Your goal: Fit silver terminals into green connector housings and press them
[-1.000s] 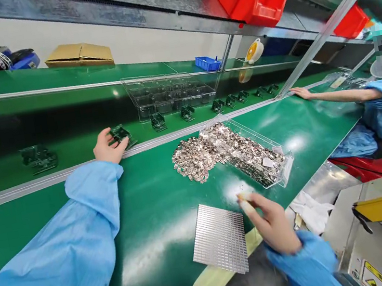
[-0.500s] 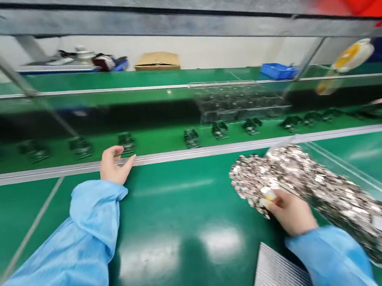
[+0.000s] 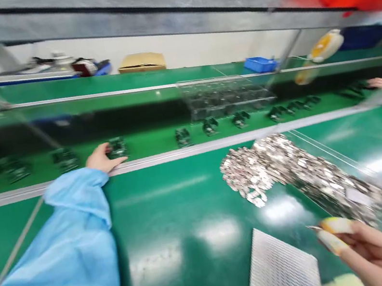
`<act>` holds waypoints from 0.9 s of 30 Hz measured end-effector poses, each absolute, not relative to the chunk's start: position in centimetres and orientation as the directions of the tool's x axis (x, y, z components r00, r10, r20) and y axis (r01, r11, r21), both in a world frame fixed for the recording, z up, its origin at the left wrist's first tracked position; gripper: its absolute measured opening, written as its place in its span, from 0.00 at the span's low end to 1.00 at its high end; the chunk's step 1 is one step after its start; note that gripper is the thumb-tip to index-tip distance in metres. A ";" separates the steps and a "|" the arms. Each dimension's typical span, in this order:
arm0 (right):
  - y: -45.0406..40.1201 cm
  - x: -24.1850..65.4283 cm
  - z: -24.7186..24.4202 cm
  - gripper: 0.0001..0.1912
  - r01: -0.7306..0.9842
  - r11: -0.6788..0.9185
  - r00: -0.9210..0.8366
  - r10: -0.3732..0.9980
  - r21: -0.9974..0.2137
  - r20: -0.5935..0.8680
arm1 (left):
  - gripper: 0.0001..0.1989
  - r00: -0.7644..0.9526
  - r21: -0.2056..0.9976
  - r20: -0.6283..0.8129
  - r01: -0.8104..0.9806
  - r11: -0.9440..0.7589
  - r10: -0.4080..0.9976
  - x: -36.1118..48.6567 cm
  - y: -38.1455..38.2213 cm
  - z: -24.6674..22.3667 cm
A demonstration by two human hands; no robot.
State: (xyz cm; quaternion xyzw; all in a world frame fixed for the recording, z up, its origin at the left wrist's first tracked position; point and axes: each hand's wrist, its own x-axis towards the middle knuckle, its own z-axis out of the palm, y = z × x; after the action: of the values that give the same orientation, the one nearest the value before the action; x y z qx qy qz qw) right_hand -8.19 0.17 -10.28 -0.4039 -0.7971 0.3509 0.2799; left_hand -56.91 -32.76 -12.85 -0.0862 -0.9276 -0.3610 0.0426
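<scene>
My left hand (image 3: 103, 159), in a blue sleeve, is at the rail with its thumb and fingers around the left side of a small dark green circuit-board assembly (image 3: 117, 147). The board stands on the green strip behind the rail. Low at the right, my right hand (image 3: 373, 249) has finger cots on thumb and forefinger. Pinched between their tips is a thin metal piece (image 3: 313, 228), seen edge-on and blurred. Up and left of this hand lies a pile of shiny metal discs (image 3: 247, 172), which runs back into a clear bag or tray of more discs (image 3: 330, 188).
Several more board assemblies (image 3: 210, 126) line the strip. A ribbed silver sheet (image 3: 282, 264) lies in front on the green table. Behind stand a clear plastic tray (image 3: 227, 95) and a blue bin (image 3: 260, 64). Another person's hand (image 3: 379, 82) is at the far right.
My right hand has left the disc pile and moved right and nearer, with a thin metal piece in its fingertips. My left hand has closed in around the board assembly. The view has shifted.
</scene>
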 end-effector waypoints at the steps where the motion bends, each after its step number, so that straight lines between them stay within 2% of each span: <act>1: -1.3 -8.0 -9.6 0.20 0.401 0.329 -0.529 0.845 -0.855 0.077 | 0.31 -0.980 0.664 0.134 0.201 0.720 0.150 -55.9 -32.2 -12.6; 3: -3.6 -8.3 -8.9 0.17 0.298 0.176 -0.547 0.837 -0.938 -0.017 | 0.27 -0.980 0.685 0.142 0.199 0.701 0.139 -53.5 -30.5 -12.7; 4: -4.4 -8.6 -8.9 0.17 0.244 0.124 -0.548 0.836 -0.962 -0.031 | 0.29 -0.978 0.740 0.192 0.201 0.642 0.085 -51.9 -29.4 -13.0; 5: -4.9 -8.8 -9.2 0.16 0.195 0.085 -0.548 0.836 -0.977 -0.036 | 0.30 -0.972 0.812 0.215 0.233 0.535 0.098 -49.8 -28.1 -13.4; 6: -5.3 -9.0 -9.5 0.16 0.157 0.046 -0.543 0.838 -0.986 -0.047 | 0.31 -0.963 0.892 0.211 0.261 0.369 0.170 -47.3 -26.7 -13.8; 8: -6.0 -8.9 -10.3 0.14 0.102 -0.004 -0.537 0.842 -0.995 -0.059 | 0.33 -0.884 0.980 0.112 0.173 0.095 0.454 -41.4 -24.1 -14.4; 10: -6.7 -8.5 -10.8 0.12 0.067 -0.006 -0.544 0.838 -0.998 -0.042 | 0.32 -0.702 0.998 -0.018 0.029 0.053 0.712 -35.2 -21.6 -14.5; 13: -7.5 -7.5 -10.8 0.10 0.037 0.035 -0.572 0.820 -0.999 0.008 | 0.31 -0.437 0.983 -0.095 -0.185 0.014 0.895 -27.8 -18.4 -14.3; 18: -8.3 -5.8 -10.7 0.04 0.121 0.108 -0.585 0.811 -0.987 0.017 | 0.30 -0.217 0.900 0.019 -0.421 -0.111 0.976 -22.7 -16.1 -14.4; 21: -8.9 -5.5 -11.1 0.03 0.156 0.163 -0.566 0.823 -0.974 0.047 | 0.26 -0.164 0.900 0.055 -0.418 -0.120 0.985 -22.2 -16.2 -14.7; 27: -9.7 -6.6 -11.7 0.05 0.198 0.278 -0.588 0.801 -0.940 0.113 | 0.24 -0.122 0.928 0.025 -0.366 -0.069 0.992 -22.5 -16.9 -14.8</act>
State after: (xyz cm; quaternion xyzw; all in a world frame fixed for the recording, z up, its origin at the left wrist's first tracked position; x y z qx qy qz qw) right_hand -6.64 -9.73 -11.75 -0.3377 -0.7398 0.4967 0.3032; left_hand -22.54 -16.95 -14.85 -0.3794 -0.4130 -0.6248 -0.5433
